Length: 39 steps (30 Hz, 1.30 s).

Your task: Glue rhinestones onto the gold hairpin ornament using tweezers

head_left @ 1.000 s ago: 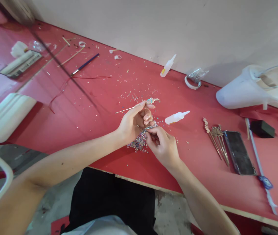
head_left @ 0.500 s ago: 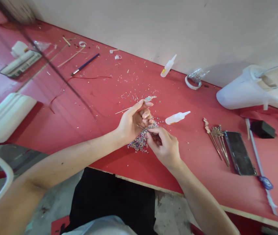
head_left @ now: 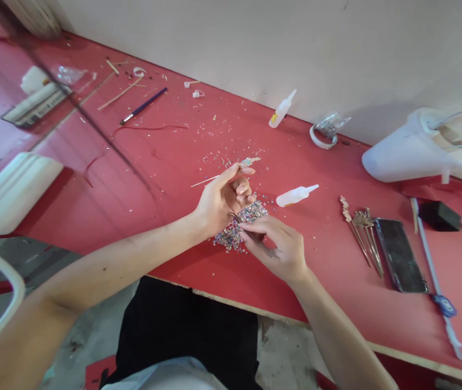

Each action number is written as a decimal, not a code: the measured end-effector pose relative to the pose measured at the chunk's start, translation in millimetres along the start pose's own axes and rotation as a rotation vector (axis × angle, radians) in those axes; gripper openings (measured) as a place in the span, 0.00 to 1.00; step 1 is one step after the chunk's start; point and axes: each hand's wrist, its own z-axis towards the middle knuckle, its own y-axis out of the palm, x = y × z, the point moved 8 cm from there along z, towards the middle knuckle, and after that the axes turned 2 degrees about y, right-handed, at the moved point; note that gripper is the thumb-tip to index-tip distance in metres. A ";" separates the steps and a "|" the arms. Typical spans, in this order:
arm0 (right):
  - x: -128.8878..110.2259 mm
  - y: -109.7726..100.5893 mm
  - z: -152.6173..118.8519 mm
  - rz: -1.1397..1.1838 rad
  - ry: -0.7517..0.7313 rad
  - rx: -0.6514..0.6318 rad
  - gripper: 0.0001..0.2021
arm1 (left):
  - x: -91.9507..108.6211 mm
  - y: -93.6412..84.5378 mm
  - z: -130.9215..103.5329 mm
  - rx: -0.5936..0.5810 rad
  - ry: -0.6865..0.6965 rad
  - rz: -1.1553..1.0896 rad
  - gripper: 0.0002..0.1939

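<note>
My left hand (head_left: 225, 195) pinches a hairpin (head_left: 249, 162) between thumb and forefinger. Its pale, glittering ornament points right and its thin stick comes out to the left of the hand. The other fingers are curled, palm turned towards me. In my right hand (head_left: 277, 244) is a pair of tweezers (head_left: 251, 233), held closed between thumb and fingers, with the tips by the left palm; whether they grip anything is too small to tell. A heap of small multicoloured stone chips (head_left: 231, 238) lies on the table under both hands. Beside it is a white glue bottle (head_left: 296, 195).
Another glue bottle (head_left: 282, 110) and a roll of tape (head_left: 322, 138) lie near the wall. At right are finished-looking hairpins (head_left: 363, 233), a phone (head_left: 400, 254), a black block (head_left: 440, 215) and a white bucket (head_left: 393, 151). A brush (head_left: 143, 106) lies far left on the red table (head_left: 198, 281).
My right hand has shifted slightly right and down, with the tweezers drawn together and more of the chip heap showing. The left hand with the hairpin stays nearly still.
</note>
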 end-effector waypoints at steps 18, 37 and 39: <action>0.9 -7.7 0.3 -0.210 -0.064 0.095 0.08 | -11.5 0.2 -4.9 -0.002 -0.073 0.090 0.15; 4.0 -3.8 -1.1 -0.266 -0.021 0.121 0.07 | -15.3 1.8 -6.6 -0.004 -0.087 0.103 0.16; 3.5 -3.2 -0.8 -0.275 -0.024 0.117 0.06 | -15.1 2.6 -6.5 -0.018 -0.082 0.098 0.16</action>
